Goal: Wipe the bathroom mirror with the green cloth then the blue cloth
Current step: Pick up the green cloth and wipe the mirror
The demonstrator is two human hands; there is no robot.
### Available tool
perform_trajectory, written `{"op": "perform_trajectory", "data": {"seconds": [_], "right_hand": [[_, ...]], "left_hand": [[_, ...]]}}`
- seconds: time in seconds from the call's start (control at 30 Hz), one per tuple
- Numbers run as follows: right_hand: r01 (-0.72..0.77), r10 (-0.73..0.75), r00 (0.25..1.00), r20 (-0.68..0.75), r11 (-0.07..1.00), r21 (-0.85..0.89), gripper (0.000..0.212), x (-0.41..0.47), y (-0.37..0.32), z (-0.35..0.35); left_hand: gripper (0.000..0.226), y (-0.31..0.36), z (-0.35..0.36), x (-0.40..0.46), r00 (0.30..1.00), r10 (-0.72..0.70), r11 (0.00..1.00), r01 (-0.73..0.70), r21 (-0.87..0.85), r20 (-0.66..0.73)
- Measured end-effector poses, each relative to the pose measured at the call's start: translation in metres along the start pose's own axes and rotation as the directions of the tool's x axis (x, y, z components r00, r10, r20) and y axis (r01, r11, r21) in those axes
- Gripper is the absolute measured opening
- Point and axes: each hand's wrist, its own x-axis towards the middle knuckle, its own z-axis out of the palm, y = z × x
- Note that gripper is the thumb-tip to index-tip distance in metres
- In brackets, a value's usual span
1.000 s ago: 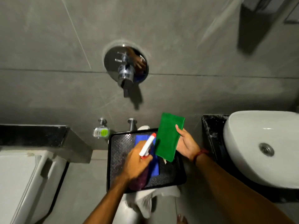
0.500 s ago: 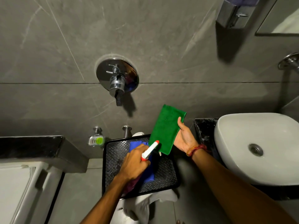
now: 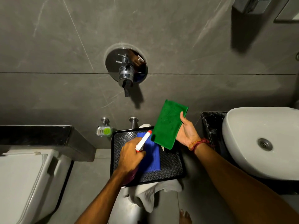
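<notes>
My right hand [image 3: 186, 132] holds a folded green cloth [image 3: 168, 123] flat and tilted above the back right of a black tray [image 3: 171, 165]. My left hand [image 3: 130, 156] grips a spray bottle [image 3: 144, 140] with a white nozzle and red tip, which points at the lower edge of the green cloth. A folded blue cloth [image 3: 151, 157] lies in the tray, partly under my left hand. A corner of the mirror [image 3: 289, 12] shows at the top right.
A white basin [image 3: 262, 143] on a black counter [image 3: 210, 126] stands to the right. A toilet [image 3: 24, 178] is at the left. A chrome mixer valve [image 3: 126, 68] is on the grey wall, and a soap dispenser [image 3: 249, 4] hangs higher up. A white cloth [image 3: 150, 193] hangs below the tray.
My right hand has lifted the green cloth slightly up and to the right. The spray bottle stays aimed at it. The view has shifted a little.
</notes>
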Motion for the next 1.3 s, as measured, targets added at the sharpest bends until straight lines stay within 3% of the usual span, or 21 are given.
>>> {"op": "perform_trajectory", "data": {"seconds": [0.1, 0.23, 0.5, 0.7, 0.83, 0.87, 0.93, 1.0, 1.07, 1.17, 1.3], "right_hand": [[0.004, -0.004, 1.0, -0.006, 1.0, -0.018, 0.063, -0.002, 0.002, 0.007], [0.009, -0.009, 1.0, 0.004, 0.999, -0.036, 0.064, -0.008, 0.004, 0.011], [0.031, -0.03, 0.999, 0.022, 0.998, -0.057, 0.064, -0.021, -0.005, 0.025], [0.04, -0.036, 0.998, 0.049, 0.995, -0.094, 0.064, -0.034, -0.017, 0.042], [0.054, -0.049, 0.997, 0.066, 0.996, -0.076, 0.063, -0.046, -0.034, 0.052], [0.057, -0.052, 0.996, 0.07, 0.996, -0.073, 0.063, -0.049, -0.039, 0.055], [0.078, -0.073, 0.994, 0.079, 0.995, -0.065, 0.063, -0.057, -0.055, 0.061], [0.1, -0.093, 0.989, 0.113, 0.993, -0.057, 0.065, -0.068, -0.074, 0.075], [0.137, -0.127, 0.981, 0.147, 0.989, -0.057, 0.066, -0.079, -0.101, 0.094], [0.24, -0.219, 0.944, 0.247, 0.969, -0.059, 0.065, -0.11, -0.158, 0.125], [0.438, -0.409, 0.846, 0.341, 0.899, -0.01, 0.063, -0.167, -0.254, 0.154]], "left_hand": [[0.04, -0.016, -0.006, -0.002, 1.0, 0.003, 0.985, -0.007, -0.174, -0.025], [0.056, -0.034, -0.014, -0.016, 0.997, 0.05, 0.963, -0.063, -0.262, -0.057], [0.066, -0.052, -0.047, -0.03, 0.998, -0.046, 0.972, 0.053, -0.229, 0.037], [0.09, -0.053, -0.053, -0.039, 0.974, -0.14, 0.978, 0.164, -0.127, 0.177], [0.108, -0.046, -0.089, -0.04, 0.909, -0.089, 0.994, 0.109, -0.027, 0.407], [0.11, -0.042, -0.103, -0.038, 0.898, -0.11, 0.994, 0.099, 0.047, 0.426], [0.106, -0.019, -0.135, -0.024, 0.943, -0.12, 0.973, 0.049, 0.225, 0.31], [0.095, 0.025, -0.158, 0.002, 0.988, 0.003, 0.94, -0.056, 0.337, 0.157], [0.091, 0.093, -0.163, 0.03, 0.973, 0.217, 0.898, -0.231, 0.374, 0.08], [0.087, 0.219, -0.147, 0.069, 0.84, 0.537, 0.739, -0.513, 0.437, 0.078], [0.079, 0.374, -0.128, 0.107, 0.639, 0.769, 0.534, -0.662, 0.526, 0.024]]}}
